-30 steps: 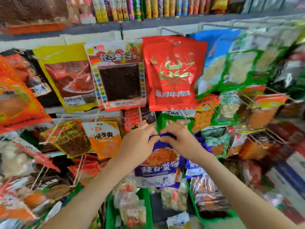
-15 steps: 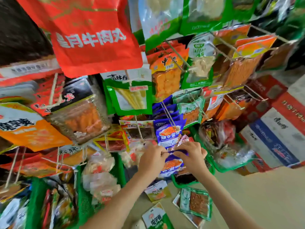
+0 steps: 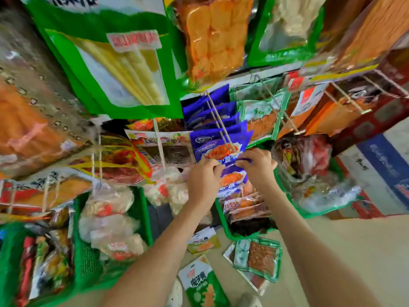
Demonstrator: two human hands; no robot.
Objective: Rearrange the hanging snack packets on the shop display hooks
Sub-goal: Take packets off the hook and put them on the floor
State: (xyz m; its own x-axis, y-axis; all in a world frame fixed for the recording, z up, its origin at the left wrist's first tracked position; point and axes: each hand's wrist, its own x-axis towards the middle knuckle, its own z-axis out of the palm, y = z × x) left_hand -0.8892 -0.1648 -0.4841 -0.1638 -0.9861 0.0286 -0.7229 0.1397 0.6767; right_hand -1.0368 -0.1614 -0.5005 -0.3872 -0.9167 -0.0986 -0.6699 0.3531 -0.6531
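Packet (image 3: 232, 181) in left hand (image 3: 202, 178), right hand (image 3: 257, 165)

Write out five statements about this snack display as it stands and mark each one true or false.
1. The left hand and the right hand both pinch one purple packet. True.
2. That packet is by the front end of a wire hook that carries more purple packets. True.
3. No packets lie on the floor. False: several lie there, among them a green floor packet.
4. The big packet hanging at upper left shows dark meat. False: the large green packet shows pale yellow sticks.
5. The basket at lower left is red. False: it is a green basket.
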